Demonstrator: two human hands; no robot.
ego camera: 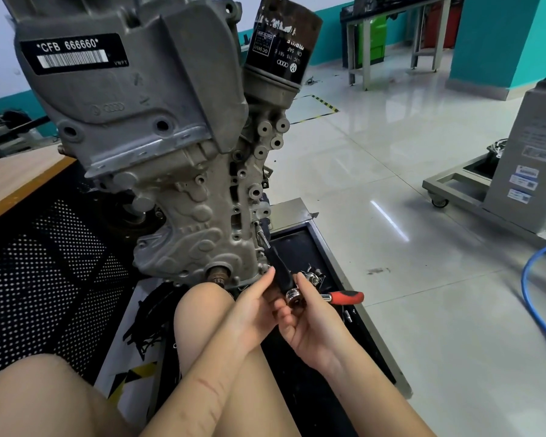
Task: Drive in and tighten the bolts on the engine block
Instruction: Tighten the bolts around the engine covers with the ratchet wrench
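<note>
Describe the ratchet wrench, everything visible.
The ratchet wrench has a shiny chrome round head, a short metal neck and a red grip with a black end. It lies about level, grip pointing right, above the black tool tray. A black extension bar runs from its head up toward the engine block. The left hand and right hand both grip around the head.

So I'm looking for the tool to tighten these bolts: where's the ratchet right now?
The ratchet is low in the head view, right of centre, held by both hands just below the engine block, its red handle pointing right over the black tray.
</note>
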